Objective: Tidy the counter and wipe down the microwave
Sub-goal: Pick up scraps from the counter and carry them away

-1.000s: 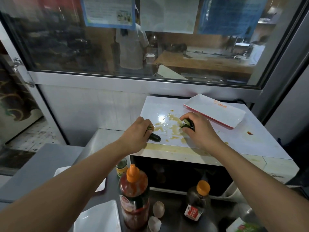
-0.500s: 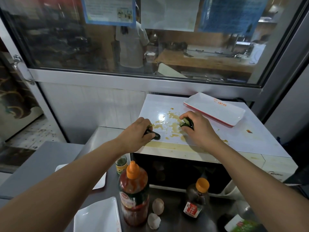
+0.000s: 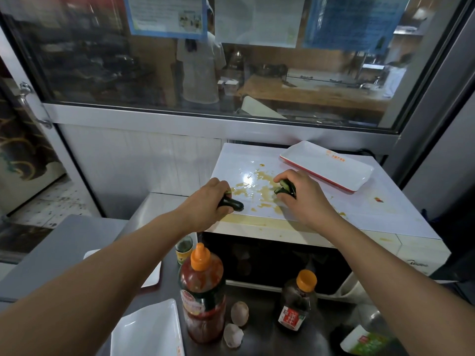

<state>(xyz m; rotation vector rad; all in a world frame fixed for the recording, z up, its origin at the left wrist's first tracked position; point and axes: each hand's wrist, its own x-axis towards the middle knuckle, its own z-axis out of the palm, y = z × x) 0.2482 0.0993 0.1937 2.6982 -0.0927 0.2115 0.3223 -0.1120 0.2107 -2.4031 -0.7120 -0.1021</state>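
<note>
up top, both hands on the microwave roof, each closed on dark green vegetable scraps.

left to right: left hand (image 3: 205, 206) gripping a dark green piece (image 3: 232, 203) at the front left of the microwave (image 3: 359, 217) top; yellowish spill (image 3: 259, 191) between the hands; right hand (image 3: 303, 199) pinching a cut green piece (image 3: 284, 188) in curled fingers; white red-edged tray (image 3: 331, 168) at the back right. below on the desk (image 3: 259, 337): red sauce bottle (image 3: 201, 296), eggshells (image 3: 237, 322), small dark bottle (image 3: 298, 301).
</note>
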